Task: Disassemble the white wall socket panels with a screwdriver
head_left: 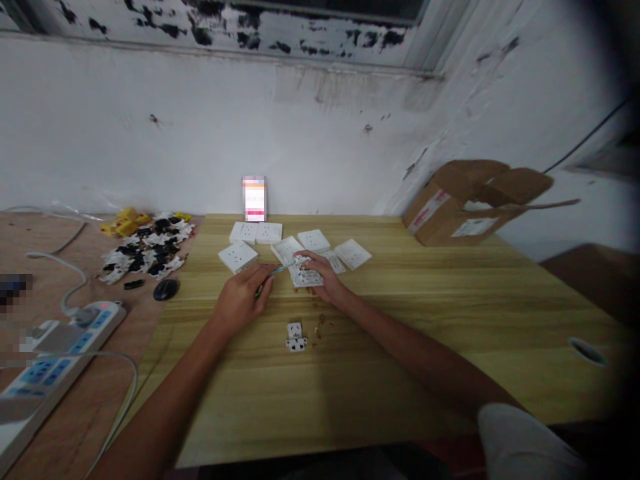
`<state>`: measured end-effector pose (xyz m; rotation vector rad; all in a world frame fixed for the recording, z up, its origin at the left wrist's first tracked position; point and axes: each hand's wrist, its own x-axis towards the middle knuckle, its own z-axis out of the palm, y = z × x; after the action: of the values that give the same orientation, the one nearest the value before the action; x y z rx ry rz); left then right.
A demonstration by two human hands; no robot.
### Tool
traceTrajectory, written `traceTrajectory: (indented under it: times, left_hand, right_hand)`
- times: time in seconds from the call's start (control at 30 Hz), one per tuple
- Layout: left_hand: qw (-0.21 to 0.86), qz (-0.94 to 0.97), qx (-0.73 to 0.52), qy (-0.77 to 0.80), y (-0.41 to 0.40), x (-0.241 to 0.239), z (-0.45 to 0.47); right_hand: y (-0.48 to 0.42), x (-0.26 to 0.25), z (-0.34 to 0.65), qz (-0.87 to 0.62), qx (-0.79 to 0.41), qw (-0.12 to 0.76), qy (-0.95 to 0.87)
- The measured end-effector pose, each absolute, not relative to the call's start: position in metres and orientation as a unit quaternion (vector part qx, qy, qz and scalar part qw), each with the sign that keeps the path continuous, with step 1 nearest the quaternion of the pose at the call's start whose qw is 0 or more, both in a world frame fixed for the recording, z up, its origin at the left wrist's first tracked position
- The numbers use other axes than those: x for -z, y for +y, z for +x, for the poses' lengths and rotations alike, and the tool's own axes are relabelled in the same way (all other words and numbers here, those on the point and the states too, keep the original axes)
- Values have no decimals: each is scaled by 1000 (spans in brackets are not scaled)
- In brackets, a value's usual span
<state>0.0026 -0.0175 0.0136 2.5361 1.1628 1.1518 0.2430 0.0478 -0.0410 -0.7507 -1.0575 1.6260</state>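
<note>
My left hand (243,297) is closed around a screwdriver (280,269), whose shaft points right toward a white wall socket (306,275). That socket is gripped at its right side by my right hand (326,275), with its back and inner parts turned up. The screwdriver's tip is at or near the socket; contact is too small to tell. Around my hands lie several white socket plates, among them one at the left (238,256) and one at the right (353,253). Closer to me sits a small white socket insert (296,338) with black parts, beside small brass-coloured pieces (318,328).
A lit phone (255,199) leans on the wall. Left are a pile of black and white parts (150,248), yellow items (125,221), a black mouse (166,289) and a power strip (85,347) with cables. An opened cardboard box (460,207) stands back right; a cable hole (587,351) is nearer.
</note>
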Motion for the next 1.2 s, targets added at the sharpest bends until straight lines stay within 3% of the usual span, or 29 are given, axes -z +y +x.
traceTrajectory:
  times: [0.37,1.2]
  left_hand:
    - [-2,836,-329,438,-23,-5,16]
    - [103,810,-228,531,-25,-14,24]
  right_hand:
    - [48,43,243,-299,-680,502,-443]
    - [39,36,239,-354,-619,478,-512]
